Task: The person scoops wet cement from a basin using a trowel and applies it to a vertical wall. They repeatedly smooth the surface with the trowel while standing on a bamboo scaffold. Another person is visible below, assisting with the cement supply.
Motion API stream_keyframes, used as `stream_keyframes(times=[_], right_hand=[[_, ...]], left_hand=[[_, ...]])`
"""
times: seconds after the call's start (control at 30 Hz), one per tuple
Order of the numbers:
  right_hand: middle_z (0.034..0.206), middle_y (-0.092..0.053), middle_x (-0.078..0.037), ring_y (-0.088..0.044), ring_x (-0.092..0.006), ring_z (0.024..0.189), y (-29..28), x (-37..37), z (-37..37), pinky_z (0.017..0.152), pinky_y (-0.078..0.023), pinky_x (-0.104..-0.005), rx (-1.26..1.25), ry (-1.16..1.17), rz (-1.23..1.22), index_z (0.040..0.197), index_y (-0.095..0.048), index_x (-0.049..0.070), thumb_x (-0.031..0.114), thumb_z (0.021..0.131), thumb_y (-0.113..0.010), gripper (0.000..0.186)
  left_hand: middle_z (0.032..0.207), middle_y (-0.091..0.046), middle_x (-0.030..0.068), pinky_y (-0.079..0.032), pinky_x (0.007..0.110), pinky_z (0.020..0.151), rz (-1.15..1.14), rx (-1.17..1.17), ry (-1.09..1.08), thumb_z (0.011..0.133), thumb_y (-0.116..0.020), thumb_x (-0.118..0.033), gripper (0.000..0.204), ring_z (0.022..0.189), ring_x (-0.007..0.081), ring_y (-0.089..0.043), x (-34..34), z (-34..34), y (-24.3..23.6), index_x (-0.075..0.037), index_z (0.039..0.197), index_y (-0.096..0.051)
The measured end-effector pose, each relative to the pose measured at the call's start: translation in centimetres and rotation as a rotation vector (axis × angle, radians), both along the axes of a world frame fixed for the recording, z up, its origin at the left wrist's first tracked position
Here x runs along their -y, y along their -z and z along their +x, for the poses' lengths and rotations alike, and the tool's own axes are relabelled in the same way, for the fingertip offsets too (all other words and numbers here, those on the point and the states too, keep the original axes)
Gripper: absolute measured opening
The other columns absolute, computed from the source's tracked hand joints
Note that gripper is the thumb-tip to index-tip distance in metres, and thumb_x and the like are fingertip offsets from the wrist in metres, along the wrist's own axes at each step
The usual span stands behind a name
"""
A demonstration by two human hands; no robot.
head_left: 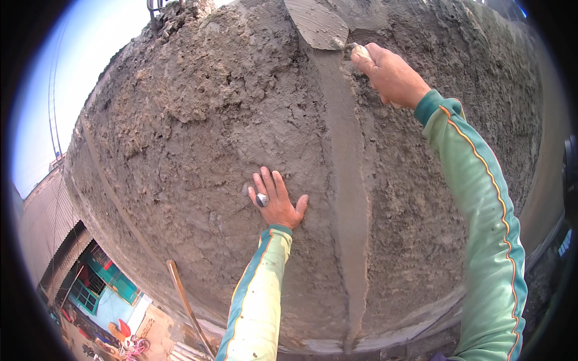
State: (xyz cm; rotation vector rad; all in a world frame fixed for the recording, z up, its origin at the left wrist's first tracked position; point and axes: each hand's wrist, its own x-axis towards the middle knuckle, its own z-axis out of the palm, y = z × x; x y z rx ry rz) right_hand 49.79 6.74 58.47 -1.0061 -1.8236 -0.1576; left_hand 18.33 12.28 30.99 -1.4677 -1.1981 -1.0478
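A curved wall of rough grey mortar [180, 150] fills most of the head view. A smooth vertical strip [343, 216] runs down it, right of centre. My left hand [276, 198] rests open on the rough surface left of the strip, fingers spread, a large ring on one finger. My right hand [388, 75] is closed on the handle of a trowel [316, 24], whose mortar-smeared blade lies against the wall at the top of the strip.
A long wooden plank [183, 295] leans near the wall's lower left. Beyond it are a low building [48, 228] with a sloping roof and teal door, a pink bicycle [133, 347] and stacked pale poles [186, 353]. A thin metal lattice mast [54, 102] rises behind.
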Motion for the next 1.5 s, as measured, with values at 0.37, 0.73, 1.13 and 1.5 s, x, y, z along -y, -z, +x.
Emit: stream_keyframes(times=[0.37, 0.73, 1.13, 1.5], right_hand=[[0.075, -0.057, -0.01, -0.058, -0.0163, 0.054, 4.6, 2.0, -0.5, 0.055, -0.049, -0.0373, -0.578, -0.385, -0.186, 0.105, -0.051, -0.001, 0.044, 0.104, -0.045, 0.045], [0.077, -0.064, -0.02, -0.064, -0.0338, 0.062, 3.3, 0.1, -3.0, 0.058, -0.05, -0.0476, 0.153, 0.063, 0.069, 0.106, -0.051, 0.002, 0.045, 0.103, -0.047, 0.044], [0.094, -0.07, -0.023, -0.069, -0.0388, 0.092, -4.2, 3.2, 0.4, 0.081, -0.054, -0.0479, -0.07, 0.179, -0.144, 0.122, -0.058, 0.0, 0.043, 0.101, -0.042, 0.051], [0.092, -0.068, -0.027, -0.065, -0.0483, 0.089, 45.8, 14.7, 1.8, 0.077, -0.049, -0.0543, -0.275, 0.089, -0.768, 0.113, -0.046, 0.001, 0.038, 0.088, -0.066, 0.049]], left_hand=[[0.165, -0.012, 0.0243, -0.011, 0.068, 0.115, -0.041, 0.011, -0.013, 0.094, -0.043, -0.066, 0.096, 0.151, 0.0466, -0.01, 0.4, 0.3, 0.0, -0.003, 0.159, -0.012], [0.163, -0.016, 0.0249, -0.012, 0.067, 0.115, -0.018, 0.011, -0.01, 0.095, -0.041, -0.067, 0.095, 0.15, 0.0466, -0.012, 0.1, -0.1, 0.3, -0.003, 0.159, -0.014], [0.165, -0.015, 0.0233, -0.008, 0.065, 0.118, -0.021, 0.011, 0.007, 0.093, -0.047, -0.063, 0.096, 0.152, 0.0449, -0.01, 0.0, 0.6, 0.0, -0.002, 0.159, -0.014], [0.165, -0.014, 0.0233, -0.01, 0.064, 0.118, 0.045, -0.046, -0.038, 0.097, -0.041, -0.062, 0.091, 0.152, 0.0446, -0.012, 0.5, -1.3, 0.2, -0.002, 0.159, -0.013]])
